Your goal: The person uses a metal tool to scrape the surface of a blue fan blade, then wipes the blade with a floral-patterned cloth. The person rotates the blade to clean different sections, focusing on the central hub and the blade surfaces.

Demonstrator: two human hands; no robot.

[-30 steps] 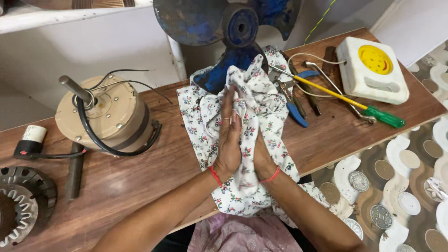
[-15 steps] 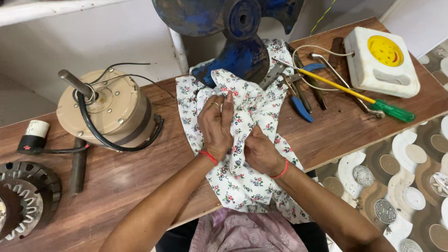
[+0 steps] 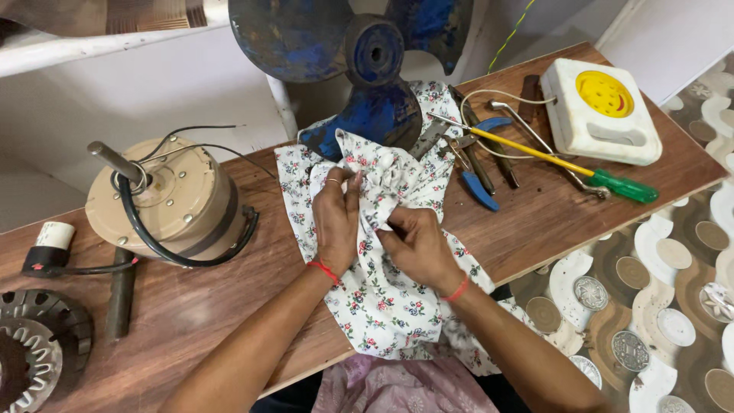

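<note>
Pinching hard now: our right hand has its fingers pressed together on a fold of the white floral cloth, and our left hand is curled around the bunched-up part just beside it, fingers closed on the fabric. That cloth lies across the middle of the wooden bench and spills over its near edge. Touching its far end sits a blue fan blade at the bench's back edge. Off toward the left end stands a beige fan motor with a black cable looped around it. Toward the right end we've got blue-handled pliers, a yellow-and-green screwdriver and a white box with a yellow dial.
</note>
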